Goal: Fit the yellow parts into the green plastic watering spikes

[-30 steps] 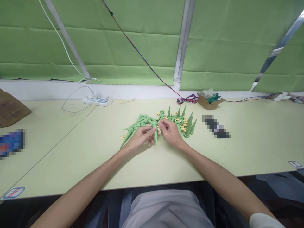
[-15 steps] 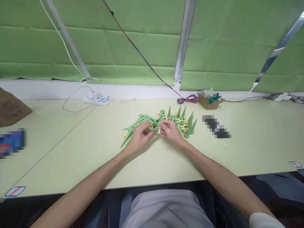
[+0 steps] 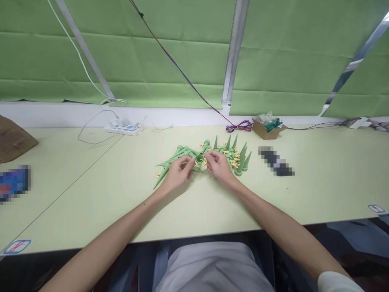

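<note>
A green plastic watering spike [image 3: 199, 159], its round open end facing me, is between my two hands. Some yellow shows inside its rim. The thumb and fingers of my left hand [image 3: 180, 170] are closed at the left side of the rim. My right hand [image 3: 219, 165] is pinched close to the right side; whatever is between its fingertips is hidden. Behind and beside both hands lie several more green spikes [image 3: 242, 160], some standing on their caps with tips up. Small yellow valve pieces [image 3: 235, 157] are scattered among them near my right hand.
A small cardboard box [image 3: 268, 132] with clear plastic and green bits stands at the back, beside coiled wires [image 3: 239, 126]. A power strip [image 3: 124, 129] lies at the back left. A blurred dark object [image 3: 276, 161] lies right; brown paper [image 3: 15, 140] is far left.
The spike's open end has tilted and shifted slightly up and right, with yellow now visible inside. My left fingers have drawn in at its side; my right hand has barely moved.
</note>
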`<control>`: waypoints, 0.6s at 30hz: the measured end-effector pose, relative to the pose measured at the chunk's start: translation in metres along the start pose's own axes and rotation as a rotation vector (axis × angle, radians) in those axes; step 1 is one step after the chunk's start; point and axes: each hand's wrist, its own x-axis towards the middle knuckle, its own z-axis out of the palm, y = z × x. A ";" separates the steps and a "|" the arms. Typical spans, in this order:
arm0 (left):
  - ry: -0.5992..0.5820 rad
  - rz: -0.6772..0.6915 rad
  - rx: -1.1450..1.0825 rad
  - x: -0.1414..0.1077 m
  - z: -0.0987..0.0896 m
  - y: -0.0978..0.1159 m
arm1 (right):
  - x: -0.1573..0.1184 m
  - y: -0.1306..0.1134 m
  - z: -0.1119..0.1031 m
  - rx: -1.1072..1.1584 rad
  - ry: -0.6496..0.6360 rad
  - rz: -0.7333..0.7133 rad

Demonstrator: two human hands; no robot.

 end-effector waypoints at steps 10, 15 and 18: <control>-0.184 -0.325 -0.429 0.001 0.001 0.006 | -0.006 -0.002 -0.001 -0.299 -0.030 -0.103; -0.224 -0.290 -0.448 0.000 -0.002 0.004 | -0.006 -0.003 -0.002 -0.294 -0.042 -0.095; -0.255 -0.207 -0.334 -0.002 -0.006 0.000 | -0.006 -0.002 -0.002 -0.283 -0.039 -0.090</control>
